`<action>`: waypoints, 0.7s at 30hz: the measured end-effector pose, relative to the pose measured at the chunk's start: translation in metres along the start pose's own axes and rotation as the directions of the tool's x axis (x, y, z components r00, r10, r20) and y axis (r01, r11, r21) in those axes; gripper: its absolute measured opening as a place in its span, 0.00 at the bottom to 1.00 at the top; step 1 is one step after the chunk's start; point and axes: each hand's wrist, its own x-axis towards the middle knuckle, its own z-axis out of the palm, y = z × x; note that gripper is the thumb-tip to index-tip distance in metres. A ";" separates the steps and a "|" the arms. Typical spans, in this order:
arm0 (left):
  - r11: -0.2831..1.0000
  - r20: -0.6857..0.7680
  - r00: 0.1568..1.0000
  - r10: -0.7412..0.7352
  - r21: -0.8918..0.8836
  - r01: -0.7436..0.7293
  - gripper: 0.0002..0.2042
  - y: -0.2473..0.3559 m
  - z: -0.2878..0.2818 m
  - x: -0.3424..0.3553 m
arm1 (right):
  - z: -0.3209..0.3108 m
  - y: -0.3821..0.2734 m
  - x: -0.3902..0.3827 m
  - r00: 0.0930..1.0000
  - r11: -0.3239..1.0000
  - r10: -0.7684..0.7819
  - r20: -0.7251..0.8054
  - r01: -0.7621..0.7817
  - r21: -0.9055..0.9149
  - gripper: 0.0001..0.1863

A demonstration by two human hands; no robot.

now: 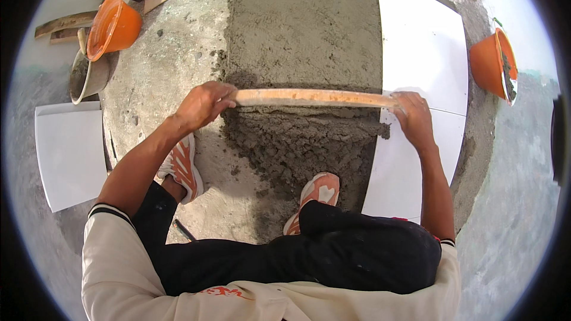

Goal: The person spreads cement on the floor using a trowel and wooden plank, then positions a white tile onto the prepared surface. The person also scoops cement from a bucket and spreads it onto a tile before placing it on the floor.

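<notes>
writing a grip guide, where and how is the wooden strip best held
Probably by its two ends: the left hand coming from the left, the right hand from the right, as both hold it now. The wooden strip is long, narrow and lies crosswise over the grey mortar, so end grips should steady it best.

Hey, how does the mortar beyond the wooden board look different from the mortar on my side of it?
The far mortar is fairly flat, while the near mortar is lumpy and heaped. The far mortar has fairly straight sides; the near mortar has a ragged outline, a bit spilling onto the white tiles. The far mortar looks lighter, the near mortar darker. Both are grey and lie along the wooden board.
</notes>
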 end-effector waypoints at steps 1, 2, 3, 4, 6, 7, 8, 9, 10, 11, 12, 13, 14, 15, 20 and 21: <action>1.000 -0.023 0.999 0.024 0.016 -0.024 0.15 0.001 -0.001 -0.002 | 0.003 0.009 0.007 0.999 1.000 -0.019 -0.048 0.020 0.020 0.15; 0.997 -0.033 0.996 -0.078 0.011 0.078 0.16 -0.008 -0.006 0.014 | 0.006 0.017 0.017 0.995 0.998 -0.037 -0.094 0.041 0.038 0.15; 0.988 0.020 0.988 -0.153 0.024 0.153 0.17 -0.015 -0.019 0.035 | 0.004 0.019 0.036 0.998 1.000 -0.002 -0.060 0.004 0.025 0.15; 0.984 -0.032 0.985 -0.167 0.057 0.169 0.18 -0.026 -0.028 0.050 | 0.004 0.012 0.058 0.996 0.998 0.062 -0.064 -0.061 0.010 0.16; 0.987 -0.075 0.987 -0.143 0.056 0.148 0.20 -0.039 -0.039 0.075 | 0.008 0.028 0.085 0.997 0.999 0.012 -0.079 -0.014 -0.035 0.18; 0.980 -0.045 0.980 -0.195 0.034 0.197 0.20 -0.036 -0.043 0.080 | 0.011 0.029 0.091 0.998 1.000 0.011 -0.067 -0.012 -0.023 0.18; 0.982 -0.024 0.983 -0.182 0.046 0.183 0.20 -0.042 -0.042 0.079 | 0.012 0.026 0.091 0.998 1.000 0.008 -0.057 -0.009 -0.007 0.18; 0.984 -0.015 0.985 -0.173 0.046 0.174 0.19 -0.040 -0.039 0.075 | 0.012 0.022 0.087 0.999 1.000 0.012 -0.042 -0.012 0.001 0.19; 0.986 -0.003 0.987 -0.163 0.044 0.163 0.18 -0.038 -0.036 0.067 | 0.013 0.018 0.080 0.999 1.000 0.023 -0.028 -0.023 0.003 0.18; 0.992 -0.027 0.993 -0.117 0.035 0.118 0.16 -0.042 -0.024 0.049 | 0.016 0.013 0.071 0.999 0.999 0.031 -0.014 -0.031 0.009 0.18; 0.998 -0.054 0.997 -0.056 0.016 0.057 0.14 -0.041 -0.008 0.035 | 0.018 0.015 0.054 1.000 1.000 -0.019 -0.020 0.019 0.019 0.18; 0.999 -0.015 0.999 -0.035 -0.017 0.035 0.11 -0.022 -0.003 0.027 | 0.013 0.021 0.031 0.998 0.999 -0.051 -0.028 0.051 0.008 0.17; 0.999 -0.031 0.999 -0.034 -0.044 0.032 0.11 -0.015 0.006 0.008 | 0.013 0.018 0.013 0.999 0.999 -0.032 0.007 0.032 0.011 0.17; 0.997 0.009 0.999 -0.032 -0.077 0.033 0.12 -0.006 0.013 -0.015 | 0.011 0.008 -0.002 0.995 1.000 0.015 0.099 -0.013 -0.025 0.18; 0.999 -0.069 0.997 0.041 -0.010 -0.041 0.14 -0.014 -0.011 0.012 | 0.007 0.018 0.013 0.999 1.000 0.027 0.036 -0.027 -0.008 0.19; 0.998 -0.119 0.992 0.031 0.053 -0.025 0.15 -0.029 -0.016 0.035 | 0.014 0.031 0.036 1.000 1.000 -0.018 -0.020 0.018 -0.011 0.18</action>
